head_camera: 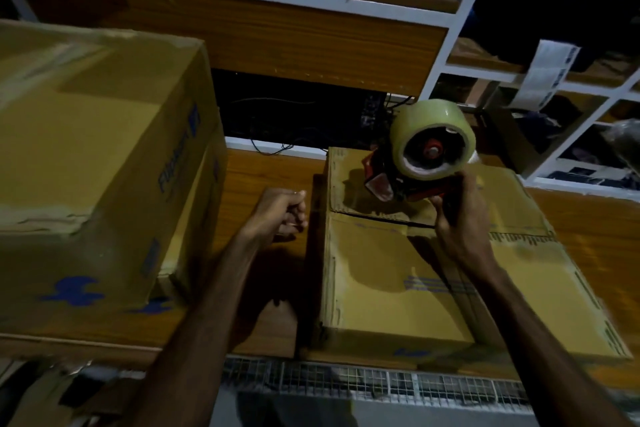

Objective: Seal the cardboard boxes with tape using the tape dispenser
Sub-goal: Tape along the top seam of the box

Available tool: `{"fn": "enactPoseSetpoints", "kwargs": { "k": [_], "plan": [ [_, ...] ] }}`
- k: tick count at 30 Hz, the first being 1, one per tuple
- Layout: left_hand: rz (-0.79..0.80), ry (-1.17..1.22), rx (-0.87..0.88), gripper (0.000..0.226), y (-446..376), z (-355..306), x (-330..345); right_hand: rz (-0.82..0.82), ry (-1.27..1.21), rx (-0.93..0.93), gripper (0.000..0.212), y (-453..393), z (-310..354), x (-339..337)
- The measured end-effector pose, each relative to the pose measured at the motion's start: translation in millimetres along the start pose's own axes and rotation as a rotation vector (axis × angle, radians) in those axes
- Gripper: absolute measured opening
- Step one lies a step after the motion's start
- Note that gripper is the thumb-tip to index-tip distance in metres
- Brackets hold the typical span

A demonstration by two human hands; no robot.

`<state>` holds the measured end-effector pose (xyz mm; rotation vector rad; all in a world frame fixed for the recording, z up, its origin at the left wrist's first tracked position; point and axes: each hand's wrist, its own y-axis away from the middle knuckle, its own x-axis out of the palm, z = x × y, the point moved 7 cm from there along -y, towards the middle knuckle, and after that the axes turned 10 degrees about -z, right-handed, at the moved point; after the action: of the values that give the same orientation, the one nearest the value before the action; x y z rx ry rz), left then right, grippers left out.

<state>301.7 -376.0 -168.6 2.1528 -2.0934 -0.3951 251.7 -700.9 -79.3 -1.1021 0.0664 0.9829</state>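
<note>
A flat cardboard box (391, 281) lies on the wooden table in front of me, its top flaps meeting in a seam across the middle. My right hand (460, 218) grips the handle of a red tape dispenser (384, 177) carrying a large clear tape roll (427, 139). The dispenser's front end hovers over the far flap of this box, near the seam. My left hand (280, 211) is loosely curled beside the box's left edge, holding nothing. A big taped cardboard box (104, 156) with blue print stands at the left.
The wooden table (256, 177) runs between the two boxes. White-framed shelves (446, 45) with dark clutter rise behind and to the right. Cables hang in a dark gap at the back. A wire mesh strip (363, 381) borders the table's near edge.
</note>
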Motion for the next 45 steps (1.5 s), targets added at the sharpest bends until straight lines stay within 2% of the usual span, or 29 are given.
{"fn": "enactPoseSetpoints", "kwargs": {
  "k": [9, 14, 20, 24, 32, 38, 41, 43, 45],
  "plan": [
    [0.081, -0.046, 0.003, 0.036, -18.5, 26.1, 4.0, 0.112, 0.012, 0.077, 0.055, 9.2, -4.7, 13.5],
    [0.088, -0.031, -0.048, 0.035, -20.1, 49.4, 17.3, 0.091, 0.054, 0.065, 0.04, 7.2, 18.1, 8.5],
    [0.013, 0.101, -0.114, 0.034, -13.5, 65.4, 35.2, 0.149, 0.013, 0.056, 0.05, 9.7, 23.7, 12.4],
    [-0.032, 0.074, -0.106, 0.03, -9.1, 64.3, 39.5, 0.167, 0.041, 0.092, 0.061, 12.1, 12.7, 16.2],
    [-0.228, 0.126, -0.179, 0.041, -4.2, 60.3, 37.1, 0.209, 0.002, 0.057, 0.058, 19.2, 7.3, 20.2],
    [-0.166, 0.083, -0.247, 0.035, 23.7, 91.0, 35.6, 0.217, 0.013, 0.075, 0.059, 18.8, -10.2, 15.3],
    [-0.273, 0.153, -0.181, 0.023, 30.2, 88.4, 40.8, 0.235, 0.008, 0.084, 0.059, 21.2, -16.9, 14.0],
    [-0.355, 0.181, -0.044, 0.014, 35.9, 66.9, 41.1, 0.226, 0.015, 0.075, 0.056, 22.7, -13.6, 13.1],
    [-0.342, 0.114, 0.139, 0.032, 44.2, 37.9, 44.3, 0.221, 0.023, 0.088, 0.056, 22.2, -12.9, 12.9]
  ]
}}
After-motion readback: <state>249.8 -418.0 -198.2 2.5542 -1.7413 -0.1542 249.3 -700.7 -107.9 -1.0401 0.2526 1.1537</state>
